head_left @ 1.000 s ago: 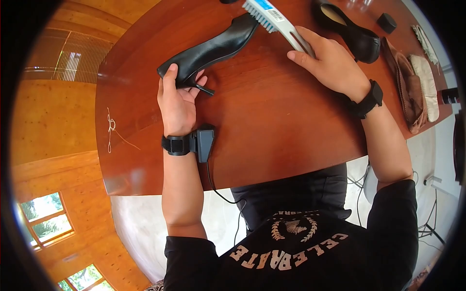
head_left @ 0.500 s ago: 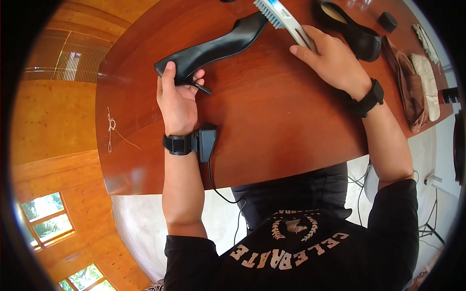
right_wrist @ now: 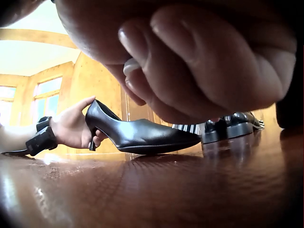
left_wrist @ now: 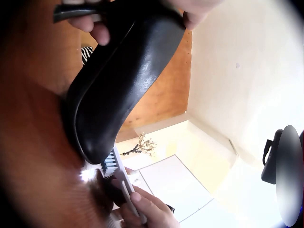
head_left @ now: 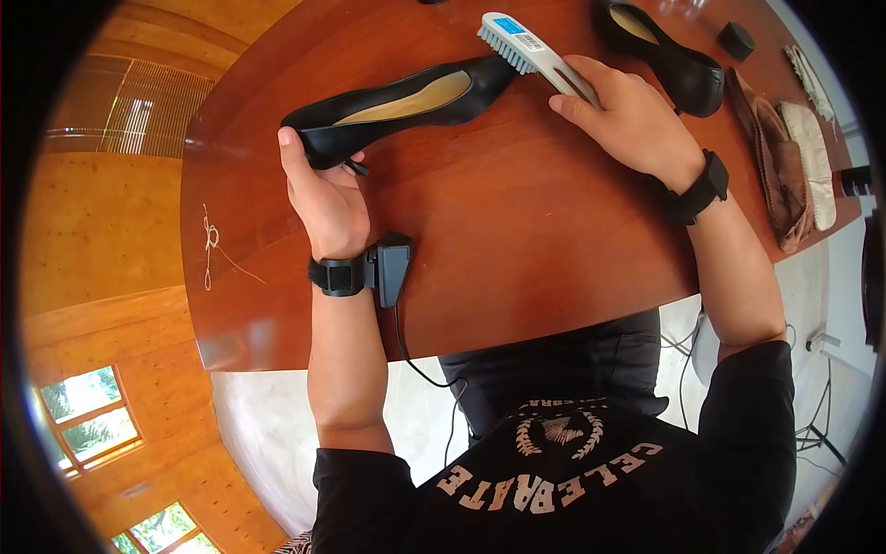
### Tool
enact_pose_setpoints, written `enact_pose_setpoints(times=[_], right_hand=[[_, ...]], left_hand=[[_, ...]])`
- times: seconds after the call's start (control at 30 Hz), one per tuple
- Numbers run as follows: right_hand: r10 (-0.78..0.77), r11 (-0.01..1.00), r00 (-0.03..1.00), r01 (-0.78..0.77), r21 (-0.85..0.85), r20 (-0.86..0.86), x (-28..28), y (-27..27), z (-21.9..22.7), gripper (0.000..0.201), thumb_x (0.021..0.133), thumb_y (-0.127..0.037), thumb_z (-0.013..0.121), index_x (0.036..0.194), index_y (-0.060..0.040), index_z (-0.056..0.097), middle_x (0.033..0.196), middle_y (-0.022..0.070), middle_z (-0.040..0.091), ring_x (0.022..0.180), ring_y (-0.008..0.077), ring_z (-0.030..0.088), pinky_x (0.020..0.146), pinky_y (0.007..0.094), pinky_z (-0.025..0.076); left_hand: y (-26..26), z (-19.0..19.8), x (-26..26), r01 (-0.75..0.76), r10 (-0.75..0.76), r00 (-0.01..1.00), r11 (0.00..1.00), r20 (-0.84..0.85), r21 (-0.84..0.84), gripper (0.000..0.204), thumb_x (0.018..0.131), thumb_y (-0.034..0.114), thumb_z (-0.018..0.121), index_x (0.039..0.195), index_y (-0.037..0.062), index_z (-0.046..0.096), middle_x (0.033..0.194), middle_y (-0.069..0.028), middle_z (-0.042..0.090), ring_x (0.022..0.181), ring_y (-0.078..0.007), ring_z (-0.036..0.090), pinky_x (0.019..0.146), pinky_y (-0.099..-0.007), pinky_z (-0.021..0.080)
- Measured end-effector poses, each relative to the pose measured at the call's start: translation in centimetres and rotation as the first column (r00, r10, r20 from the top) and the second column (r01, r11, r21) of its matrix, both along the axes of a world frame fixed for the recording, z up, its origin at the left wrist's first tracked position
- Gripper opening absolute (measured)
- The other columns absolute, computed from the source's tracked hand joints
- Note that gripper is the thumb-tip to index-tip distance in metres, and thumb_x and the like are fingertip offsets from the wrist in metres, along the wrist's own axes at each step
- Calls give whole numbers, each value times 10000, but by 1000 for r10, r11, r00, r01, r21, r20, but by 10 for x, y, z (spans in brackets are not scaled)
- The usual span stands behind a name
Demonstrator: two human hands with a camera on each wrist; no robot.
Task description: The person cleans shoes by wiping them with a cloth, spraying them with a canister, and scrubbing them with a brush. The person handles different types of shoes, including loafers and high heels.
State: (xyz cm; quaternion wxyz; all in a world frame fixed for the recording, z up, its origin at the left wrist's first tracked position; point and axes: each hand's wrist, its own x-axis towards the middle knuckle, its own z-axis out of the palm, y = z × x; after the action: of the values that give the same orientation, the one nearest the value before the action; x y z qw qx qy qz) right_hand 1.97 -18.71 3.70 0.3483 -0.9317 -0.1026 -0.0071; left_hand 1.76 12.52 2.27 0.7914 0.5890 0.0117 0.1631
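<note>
My left hand (head_left: 328,208) holds a black high-heeled shoe (head_left: 392,127) by its heel end, thumb along the back rim and fingers around the slim heel. The shoe's opening and beige insole face up, and its toe points away to the right. In the right wrist view the shoe (right_wrist: 137,135) is close over the tabletop. My right hand (head_left: 637,125) grips the handle of a white-and-grey scrub brush (head_left: 526,42). Its pale blue bristles are right at the shoe's toe. From the left wrist, the toe partly hides the bristles behind the shoe (left_wrist: 118,71).
A second black shoe (head_left: 697,88) lies beyond my right hand on the brown wooden table (head_left: 517,231). Close to it stands a small dark round container (head_left: 736,42). Brown cloth (head_left: 775,166) and a cream pad (head_left: 809,175) lie at the right edge, thin string (head_left: 212,235) at the left.
My left hand has rolled the shoe from showing its side to showing its opening, and its heel end has shifted slightly left. The brush head has changed its tilt at the toe.
</note>
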Motion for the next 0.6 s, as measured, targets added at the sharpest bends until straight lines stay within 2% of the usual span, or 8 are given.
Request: enact_pose_setpoints(times=[0.1, 0.2, 0.47, 0.6], right_hand=[[111, 993, 991, -114, 28, 75, -2, 0, 1, 426, 937, -348, 652, 1230, -40, 625, 846, 222, 688, 807, 419, 665, 737, 468, 508], [194, 978, 974, -201, 57, 119, -5, 5, -4, 415, 941, -342, 647, 1225, -39, 625, 852, 225, 690, 813, 420, 666, 742, 471, 508], [24, 997, 999, -26, -75, -31, -3, 1, 7, 392, 949, -332, 633, 1209, -39, 627, 860, 210, 695, 811, 397, 676, 743, 471, 512], [72, 994, 997, -72, -85, -5, -5, 3, 9, 392, 944, -328, 637, 1208, -39, 617, 866, 218, 694, 823, 411, 672, 747, 480, 512]], left_hand=[[-4, 0, 0, -34, 34, 999, 999, -6, -8, 514, 1040, 559, 454, 1159, 79, 593, 1073, -71, 684, 909, -213, 628, 763, -348, 467], [2, -3, 0, -8, 8, 1000, 1000, -15, 9, 512, 1042, 565, 447, 1158, 89, 596, 1085, -62, 684, 935, -202, 629, 767, -345, 463], [2, -2, 1, 4, -3, 999, 1000, -43, 17, 520, 1047, 562, 431, 1175, 85, 592, 1114, -69, 684, 959, -201, 628, 761, -336, 465], [4, -2, 2, 17, -15, 998, 1000, -55, 20, 534, 1048, 565, 424, 1183, 76, 589, 1125, -77, 684, 959, -210, 629, 780, -347, 469]])
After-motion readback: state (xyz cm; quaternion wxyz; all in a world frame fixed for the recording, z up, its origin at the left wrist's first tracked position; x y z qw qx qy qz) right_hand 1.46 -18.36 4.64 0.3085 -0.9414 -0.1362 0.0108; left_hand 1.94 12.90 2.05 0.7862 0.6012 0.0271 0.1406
